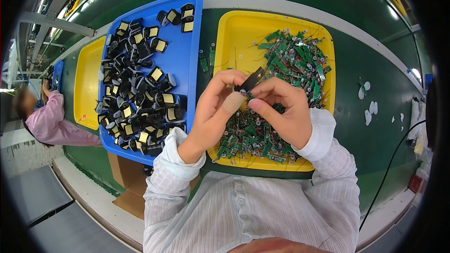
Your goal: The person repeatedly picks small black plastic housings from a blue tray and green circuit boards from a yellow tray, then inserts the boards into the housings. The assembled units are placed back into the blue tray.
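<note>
My left hand [216, 107], its thumb wrapped in a tan bandage, is closed around a black plastic housing [251, 80]. Close beside it, my right hand [283, 107] pinches a small green circuit board [248, 96], mostly covered by the fingertips, at the near end of the housing. Both hands are over a yellow tray [227, 33] heaped with small green circuit boards [295, 61] that have thin wires and little round parts. Left of my hands, a blue tray [191, 61] carries many black plastic housings [136, 89] with pale yellow pads.
Between the trays lie a few loose green boards [204, 63]. White scraps [368, 116] are scattered on the green table [356, 140] at right, near a black cable [394, 157]. A second yellow tray [84, 79] and a co-worker in pink [51, 119] are at far left; an open cardboard box [131, 178] stands below.
</note>
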Demonstrator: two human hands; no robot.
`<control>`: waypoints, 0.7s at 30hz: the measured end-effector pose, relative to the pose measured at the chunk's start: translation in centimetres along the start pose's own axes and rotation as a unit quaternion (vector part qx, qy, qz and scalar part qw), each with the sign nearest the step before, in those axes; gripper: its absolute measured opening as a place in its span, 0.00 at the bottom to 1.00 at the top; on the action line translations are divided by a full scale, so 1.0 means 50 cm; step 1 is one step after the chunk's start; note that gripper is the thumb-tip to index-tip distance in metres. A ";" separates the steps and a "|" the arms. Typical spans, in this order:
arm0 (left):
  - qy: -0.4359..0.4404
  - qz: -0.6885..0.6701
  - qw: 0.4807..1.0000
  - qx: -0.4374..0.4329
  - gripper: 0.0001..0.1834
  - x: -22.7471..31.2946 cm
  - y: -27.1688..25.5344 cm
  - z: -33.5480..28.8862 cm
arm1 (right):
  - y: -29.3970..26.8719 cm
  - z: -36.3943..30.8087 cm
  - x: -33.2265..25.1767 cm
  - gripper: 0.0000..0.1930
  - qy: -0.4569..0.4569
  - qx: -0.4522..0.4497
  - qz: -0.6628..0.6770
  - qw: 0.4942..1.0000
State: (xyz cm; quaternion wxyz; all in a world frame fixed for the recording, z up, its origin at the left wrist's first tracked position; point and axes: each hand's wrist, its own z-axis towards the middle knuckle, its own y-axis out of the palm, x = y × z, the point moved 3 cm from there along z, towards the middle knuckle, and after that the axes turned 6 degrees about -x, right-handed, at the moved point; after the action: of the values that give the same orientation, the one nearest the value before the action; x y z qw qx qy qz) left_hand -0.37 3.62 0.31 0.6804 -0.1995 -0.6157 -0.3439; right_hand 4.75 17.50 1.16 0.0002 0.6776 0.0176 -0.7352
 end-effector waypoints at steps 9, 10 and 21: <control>0.041 0.102 0.994 0.022 0.09 -0.011 -0.004 -0.008 | 0.012 -0.003 -0.005 0.08 -0.004 -0.039 -0.077 0.996; 0.046 0.113 0.992 0.027 0.09 -0.012 -0.004 -0.008 | 0.011 -0.004 -0.004 0.08 -0.007 -0.044 -0.094 0.995; 0.050 0.086 0.993 0.062 0.17 0.020 -0.016 -0.004 | -0.007 0.006 0.006 0.08 0.012 -0.060 0.088 0.994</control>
State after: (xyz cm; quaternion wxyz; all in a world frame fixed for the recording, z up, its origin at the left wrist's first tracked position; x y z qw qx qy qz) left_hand -0.81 2.71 1.12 0.7487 -0.1914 -0.5813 -0.2548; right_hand 4.40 17.84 0.91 0.1052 0.6838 0.0020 -0.7221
